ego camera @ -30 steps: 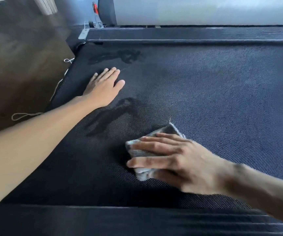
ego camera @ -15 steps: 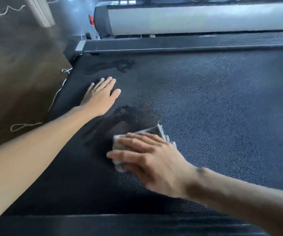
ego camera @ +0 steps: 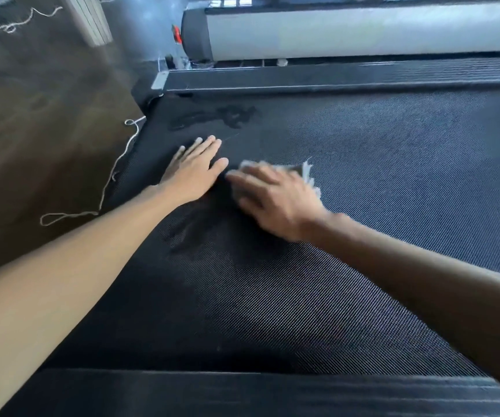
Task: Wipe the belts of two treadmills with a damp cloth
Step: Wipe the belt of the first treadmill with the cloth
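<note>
— Since half a second ago the right hand (ego camera: 276,200) has slid the cloth (ego camera: 306,176) up and to the left across the belt (ego camera: 393,176), and it now sits just beside the left hand's (ego camera: 194,173) thumb.

— Where exactly is the cloth?

— It lies flat on the belt under the right palm. Only a pale edge past the fingertips and a frayed corner on the far side show.

— And the fingers?

— They are blurred, but the right ones look stretched out over the cloth, pressing it down rather than curling round it. The left hand lies flat on the belt with its fingers straight, holding nothing.

— How do you expect the cloth to handle?

— It looks thin, soft and light, and being damp it should cling a little. The belt's woven texture looks grippy, so I judge the cloth could bunch or roll unless the pressure stays spread across it. A flat palm over its middle seems the right hold; pinching a corner would let the rest drag.

— And progress?

— One dark wet streak (ego camera: 200,230) sits just below the hands and another (ego camera: 227,115) near the far rail (ego camera: 303,81). The wide stretch to the right looks dry, so I judge much of the wiping is left.
</note>
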Action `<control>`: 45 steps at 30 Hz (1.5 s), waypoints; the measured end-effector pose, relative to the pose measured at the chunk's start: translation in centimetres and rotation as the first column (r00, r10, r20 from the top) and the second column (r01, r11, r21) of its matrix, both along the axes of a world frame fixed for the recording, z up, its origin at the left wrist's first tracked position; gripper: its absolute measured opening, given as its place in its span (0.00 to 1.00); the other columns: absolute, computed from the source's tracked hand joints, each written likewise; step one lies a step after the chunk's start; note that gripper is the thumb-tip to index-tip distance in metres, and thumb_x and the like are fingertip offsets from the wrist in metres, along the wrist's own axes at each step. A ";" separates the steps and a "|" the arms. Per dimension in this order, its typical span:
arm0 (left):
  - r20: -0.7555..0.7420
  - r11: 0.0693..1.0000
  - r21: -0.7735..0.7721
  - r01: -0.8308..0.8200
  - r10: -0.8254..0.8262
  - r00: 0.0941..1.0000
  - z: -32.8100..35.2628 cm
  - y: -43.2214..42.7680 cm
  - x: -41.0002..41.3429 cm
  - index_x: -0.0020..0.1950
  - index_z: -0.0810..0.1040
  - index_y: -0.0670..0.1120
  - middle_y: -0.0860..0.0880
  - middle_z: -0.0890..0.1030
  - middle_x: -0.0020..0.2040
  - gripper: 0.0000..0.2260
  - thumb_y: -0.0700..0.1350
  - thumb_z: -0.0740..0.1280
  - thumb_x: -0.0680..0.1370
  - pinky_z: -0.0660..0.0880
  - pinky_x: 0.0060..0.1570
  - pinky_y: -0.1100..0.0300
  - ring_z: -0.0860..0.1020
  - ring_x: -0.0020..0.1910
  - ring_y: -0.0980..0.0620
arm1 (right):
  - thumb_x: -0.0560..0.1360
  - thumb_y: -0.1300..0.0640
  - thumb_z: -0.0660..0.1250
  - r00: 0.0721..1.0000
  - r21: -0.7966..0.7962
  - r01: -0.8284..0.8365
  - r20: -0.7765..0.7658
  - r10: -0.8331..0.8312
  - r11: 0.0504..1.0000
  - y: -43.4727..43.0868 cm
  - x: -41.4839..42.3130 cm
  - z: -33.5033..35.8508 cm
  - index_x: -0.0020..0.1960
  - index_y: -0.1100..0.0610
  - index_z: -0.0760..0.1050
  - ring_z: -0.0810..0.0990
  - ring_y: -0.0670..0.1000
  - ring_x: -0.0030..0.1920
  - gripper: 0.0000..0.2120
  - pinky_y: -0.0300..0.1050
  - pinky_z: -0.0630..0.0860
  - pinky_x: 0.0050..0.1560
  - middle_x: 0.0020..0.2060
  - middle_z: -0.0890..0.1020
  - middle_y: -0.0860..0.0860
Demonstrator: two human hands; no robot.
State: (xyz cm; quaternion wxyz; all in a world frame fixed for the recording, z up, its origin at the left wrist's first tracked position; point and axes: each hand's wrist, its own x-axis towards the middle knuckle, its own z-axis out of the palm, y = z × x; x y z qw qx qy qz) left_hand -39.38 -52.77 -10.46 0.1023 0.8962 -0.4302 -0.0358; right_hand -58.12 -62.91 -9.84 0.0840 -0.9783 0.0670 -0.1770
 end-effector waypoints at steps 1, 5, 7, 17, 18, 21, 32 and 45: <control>-0.002 1.000 -0.011 -0.006 0.006 1.000 0.1 0.1 0.1 0.78 0.54 0.52 0.56 0.51 0.79 0.25 0.57 0.49 0.82 0.45 0.75 0.53 0.48 0.77 0.56 | 0.79 0.43 0.54 0.992 0.006 -0.124 -0.017 0.124 0.992 2.6 -1.6 0.1 0.72 0.45 0.69 0.71 0.54 0.68 0.23 0.53 0.69 0.67 0.70 0.72 0.49; 0.011 0.997 0.001 -0.077 0.077 0.997 0.1 1.4 1.8 0.78 0.54 0.52 0.56 0.52 0.79 0.25 0.58 0.48 0.82 0.45 0.75 0.50 0.48 0.78 0.54 | 0.83 0.44 0.54 0.839 0.081 -0.530 -0.095 0.536 0.844 5.7 -9.4 0.9 0.74 0.43 0.65 0.61 0.46 0.75 0.20 0.45 0.58 0.75 0.75 0.64 0.45; 0.020 0.993 0.013 -0.116 0.116 0.993 0.0 2.4 2.9 0.78 0.54 0.53 0.56 0.51 0.79 0.26 0.59 0.47 0.82 0.45 0.75 0.49 0.48 0.78 0.54 | 0.83 0.44 0.54 0.856 0.091 -0.498 -0.104 0.506 0.862 2.2 -8.9 1.1 0.74 0.44 0.66 0.63 0.44 0.74 0.20 0.46 0.60 0.74 0.75 0.65 0.43; 0.067 0.993 0.033 -0.114 0.112 0.991 -0.3 3.7 3.2 0.78 0.53 0.53 0.56 0.51 0.79 0.26 0.59 0.48 0.82 0.45 0.75 0.50 0.48 0.78 0.55 | 0.79 0.49 0.57 0.999 0.032 -0.022 0.024 0.021 0.999 0.3 2.6 -0.2 0.70 0.47 0.71 0.74 0.56 0.66 0.20 0.52 0.69 0.65 0.68 0.74 0.49; 0.067 0.993 0.025 -0.118 0.116 0.991 -0.3 3.7 3.2 0.78 0.53 0.53 0.57 0.51 0.79 0.26 0.59 0.48 0.82 0.44 0.75 0.51 0.48 0.77 0.55 | 0.80 0.49 0.57 0.988 0.040 -0.155 0.021 0.154 0.987 3.1 0.8 -0.3 0.70 0.48 0.71 0.73 0.56 0.67 0.20 0.53 0.69 0.66 0.68 0.74 0.50; 0.055 0.993 0.015 -0.117 0.116 0.992 -0.2 3.7 3.4 0.78 0.53 0.54 0.57 0.51 0.78 0.26 0.60 0.47 0.82 0.44 0.75 0.51 0.48 0.77 0.56 | 0.82 0.45 0.56 0.869 0.122 -0.485 -0.048 0.493 0.866 8.9 -5.9 0.3 0.73 0.44 0.68 0.63 0.48 0.75 0.20 0.49 0.61 0.72 0.74 0.67 0.47; 0.081 0.990 0.048 -0.130 0.126 0.989 -0.5 3.6 3.1 0.79 0.51 0.54 0.58 0.49 0.78 0.25 0.59 0.46 0.82 0.43 0.75 0.51 0.46 0.77 0.56 | 0.80 0.48 0.58 0.995 0.071 0.099 -0.020 -0.098 0.993 -3.6 6.9 -0.1 0.71 0.42 0.70 0.68 0.49 0.71 0.20 0.48 0.62 0.70 0.70 0.71 0.43; -0.022 0.996 0.079 -0.050 0.052 0.998 0.5 7.7 -0.3 0.79 0.48 0.54 0.58 0.46 0.78 0.25 0.57 0.47 0.83 0.42 0.76 0.53 0.44 0.77 0.57 | 0.79 0.43 0.57 0.961 0.066 -0.271 -0.042 0.274 0.960 -1.8 -0.8 0.2 0.72 0.40 0.68 0.69 0.46 0.71 0.21 0.44 0.62 0.71 0.72 0.69 0.40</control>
